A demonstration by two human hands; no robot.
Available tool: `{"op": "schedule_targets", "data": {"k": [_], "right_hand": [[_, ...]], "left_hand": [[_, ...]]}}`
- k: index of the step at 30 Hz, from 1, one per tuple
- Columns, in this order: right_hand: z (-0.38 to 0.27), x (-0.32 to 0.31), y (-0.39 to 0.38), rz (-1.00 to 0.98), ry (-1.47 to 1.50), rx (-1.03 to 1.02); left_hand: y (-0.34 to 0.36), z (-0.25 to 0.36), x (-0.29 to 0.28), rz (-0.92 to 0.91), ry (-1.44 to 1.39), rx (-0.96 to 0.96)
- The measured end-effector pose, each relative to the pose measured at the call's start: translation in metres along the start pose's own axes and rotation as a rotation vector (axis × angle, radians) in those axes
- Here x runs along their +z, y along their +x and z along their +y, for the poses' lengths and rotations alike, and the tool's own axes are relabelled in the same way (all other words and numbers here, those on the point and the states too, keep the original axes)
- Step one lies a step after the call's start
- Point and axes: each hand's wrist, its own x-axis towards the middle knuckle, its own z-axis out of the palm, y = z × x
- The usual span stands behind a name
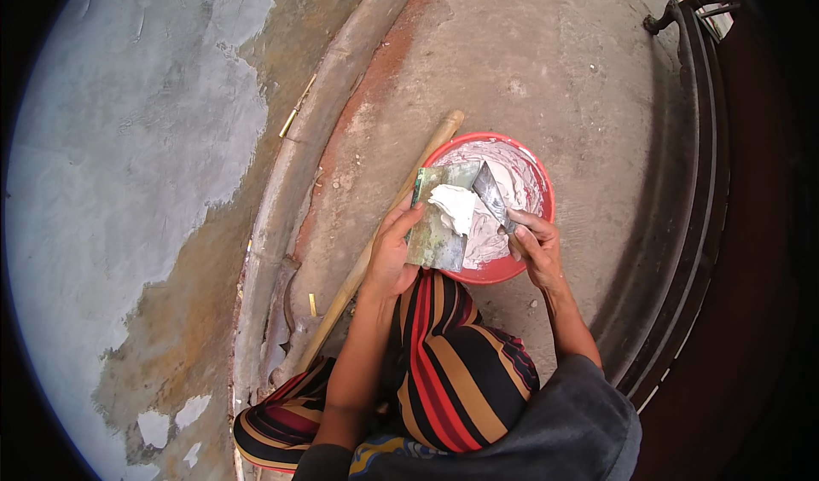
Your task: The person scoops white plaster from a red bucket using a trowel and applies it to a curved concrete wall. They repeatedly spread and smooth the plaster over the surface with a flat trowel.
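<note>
My left hand (392,249) grips a flat rectangular plastering trowel (439,246) by its left side, its stained greenish-grey face turned up. A lump of white putty (454,206) lies on that face. In my right hand (537,246) is a putty knife (490,193), its grey triangular blade pointing up and left beside the lump. Both tools are held over a red basin (550,193), whose inside is smeared with white putty. The fingers of my left hand under the trowel are hidden.
A wooden pole (358,272) lies slantwise left of the basin. Along the left runs a low concrete ledge (320,110), beside a wall partly coated in pale grey plaster (145,140). Dark metal rails (704,157) curve along the right. My striped knees are close below the basin.
</note>
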Motion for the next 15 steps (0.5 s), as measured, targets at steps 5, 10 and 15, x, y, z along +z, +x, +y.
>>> {"op": "schedule_targets", "data": {"k": [5, 10, 15], "right_hand": [[0.005, -0.025, -0.025, 0.114, -0.094, 0.092], [-0.022, -0.012, -0.017, 0.181, -0.141, -0.102], [-0.010, 0.015, -0.002, 0.113, -0.212, -0.257]], "left_hand": [[-0.005, 0.018, 0.009, 0.009, 0.107, 0.026], [-0.005, 0.000, 0.011, 0.108, 0.053, 0.015], [-0.002, -0.018, 0.009, 0.170, 0.005, -0.015]]}}
